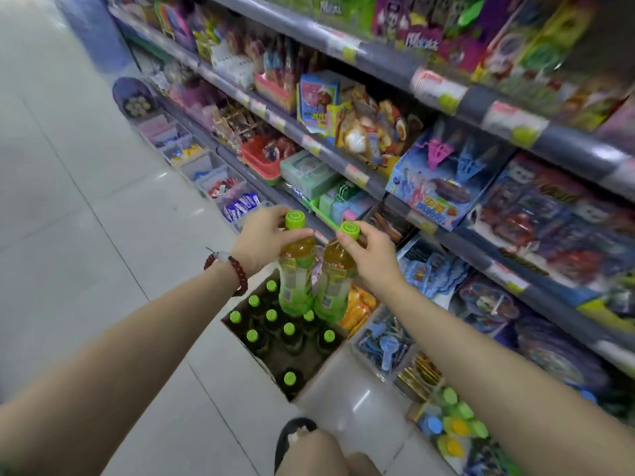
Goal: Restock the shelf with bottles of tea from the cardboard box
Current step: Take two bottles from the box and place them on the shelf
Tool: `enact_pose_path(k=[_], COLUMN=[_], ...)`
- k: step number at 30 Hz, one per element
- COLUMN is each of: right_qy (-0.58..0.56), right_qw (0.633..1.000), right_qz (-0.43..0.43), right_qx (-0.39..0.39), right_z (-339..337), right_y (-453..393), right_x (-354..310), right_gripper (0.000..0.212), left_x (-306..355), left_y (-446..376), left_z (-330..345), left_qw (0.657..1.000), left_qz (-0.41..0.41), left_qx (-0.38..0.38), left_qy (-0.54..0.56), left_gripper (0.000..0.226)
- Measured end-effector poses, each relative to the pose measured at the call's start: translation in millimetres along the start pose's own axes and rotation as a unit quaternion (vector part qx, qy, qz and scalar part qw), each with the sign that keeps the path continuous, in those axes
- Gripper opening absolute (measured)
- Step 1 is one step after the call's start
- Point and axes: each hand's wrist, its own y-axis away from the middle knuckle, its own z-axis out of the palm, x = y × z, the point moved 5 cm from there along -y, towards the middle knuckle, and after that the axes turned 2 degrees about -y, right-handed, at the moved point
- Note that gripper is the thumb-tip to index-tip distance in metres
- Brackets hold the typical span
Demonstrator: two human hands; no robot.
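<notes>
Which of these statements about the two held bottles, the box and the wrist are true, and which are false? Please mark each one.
1. Each hand holds one tea bottle near its cap. True: the left hand holds the left bottle, the right hand the right bottle.
2. The held bottles have red caps. False: they are green.
3. The cardboard box is empty. False: green-capped bottles stand in it.
4. A bead bracelet is on the left wrist. True.
5. The box stands on a shelf. False: on the floor.
</notes>
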Motion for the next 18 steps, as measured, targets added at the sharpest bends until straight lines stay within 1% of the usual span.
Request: enact_pose_path(k=[3,6,8,10,11,13,14,16,17,18], right_qy=[-0.009,-0.015,-0.01,-0.002,0.0,-0.002,-0.001,0.007,0.01,0.012], right_qw=[1.0,0.999,0.998,0.996,0.995,0.99,0.987,0.98,0.977,0.974], right_qz=[0.009,0.004,-0.009,-0.017,-0.023,-0.033,-0.035,-0.038,-0.04,-0.04], right_qx=[0.024,0.043,0.068,0.087,0.098,0.134,0.155,0.195,0.211,0.224], right_z=[-43.3,-89.2,-121.3,-152.6,-168.9,-201.9,-217.9,-249.5,-263.3,-275.9], right_y=[-0.8,-0.9,0.4,3.5,5.6,9.5,12.9,22.3,27.6,33.3], right_x=[-62.8,-130.1,-175.2,-217.4,-238.4,-272.5,-288.9,-317.6,-330.3,-341.8], right_gripper=[0.024,0.023,0.022,0.024,0.024,0.024,0.025,0.023,0.022,0.022], left_x=[67.8,134.5,181.7,231.1,255.0,302.1,324.6,366.4,385.7,403.0], left_y=[-11.3,-26.1,-34.5,-41.1,-44.7,-47.5,-48.8,-50.7,-50.9,-51.3], left_z=[-33.8,-63.4,-81.7,-98.2,-104.2,-114.0,-117.8,-122.8,-123.6,-123.8], left_qw=[0.999,0.995,0.992,0.989,0.987,0.981,0.978,0.971,0.966,0.96], left_qz=[0.003,0.003,0.022,0.045,0.059,0.093,0.105,0.128,0.143,0.159], left_qx=[-0.001,-0.029,-0.049,-0.066,-0.078,-0.102,-0.113,-0.139,-0.155,-0.17], left_qy=[0.042,0.092,0.114,0.123,0.13,0.137,0.14,0.144,0.149,0.154], left_gripper=[0.032,0.034,0.043,0.064,0.064,0.038,0.033,0.038,0.032,0.021])
